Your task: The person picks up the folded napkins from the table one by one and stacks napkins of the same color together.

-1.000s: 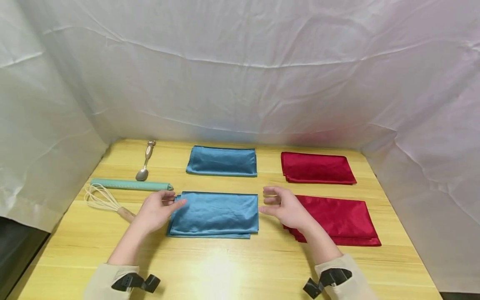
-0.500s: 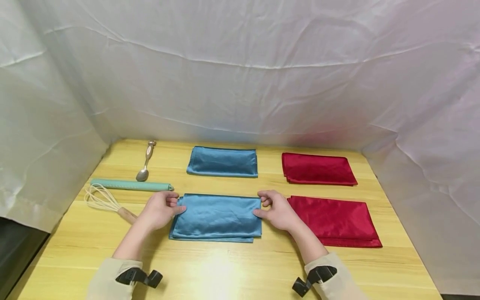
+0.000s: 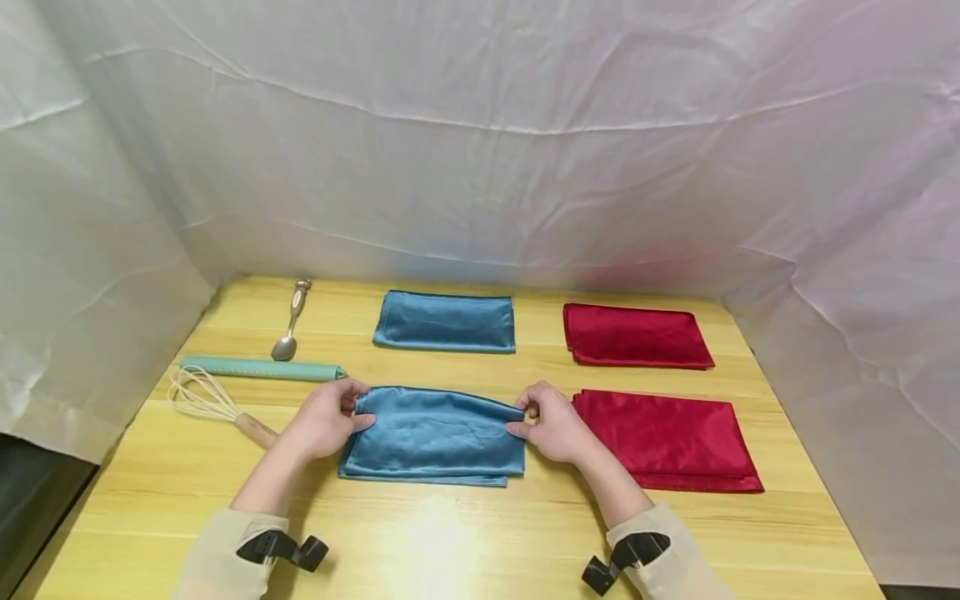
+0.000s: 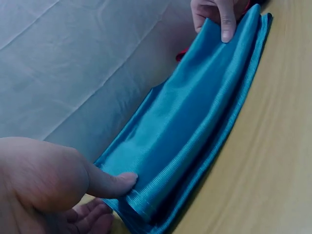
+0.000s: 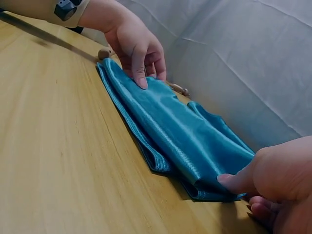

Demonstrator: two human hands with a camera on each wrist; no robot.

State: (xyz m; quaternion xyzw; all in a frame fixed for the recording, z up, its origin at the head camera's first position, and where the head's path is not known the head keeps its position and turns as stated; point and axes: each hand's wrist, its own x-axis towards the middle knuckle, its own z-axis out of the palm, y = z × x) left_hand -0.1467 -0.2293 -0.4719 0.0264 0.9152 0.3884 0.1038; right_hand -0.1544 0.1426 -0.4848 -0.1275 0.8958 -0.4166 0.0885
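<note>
Blue cloth (image 3: 435,433) on table: left hand (image 3: 324,419), right hand (image 3: 553,423) pinch opposite ends.

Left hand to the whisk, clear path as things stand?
Probably yes. The whisk lies just outside the left hand with bare table between, but that hand pinches the near blue cloth.

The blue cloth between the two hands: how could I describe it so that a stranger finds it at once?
On the wooden table lie four folded satin cloths, two blue and two red. It is the near blue cloth, left of the near red cloth. Unlike the far blue cloth, its far corners are pinched by the left hand and right hand.
</note>
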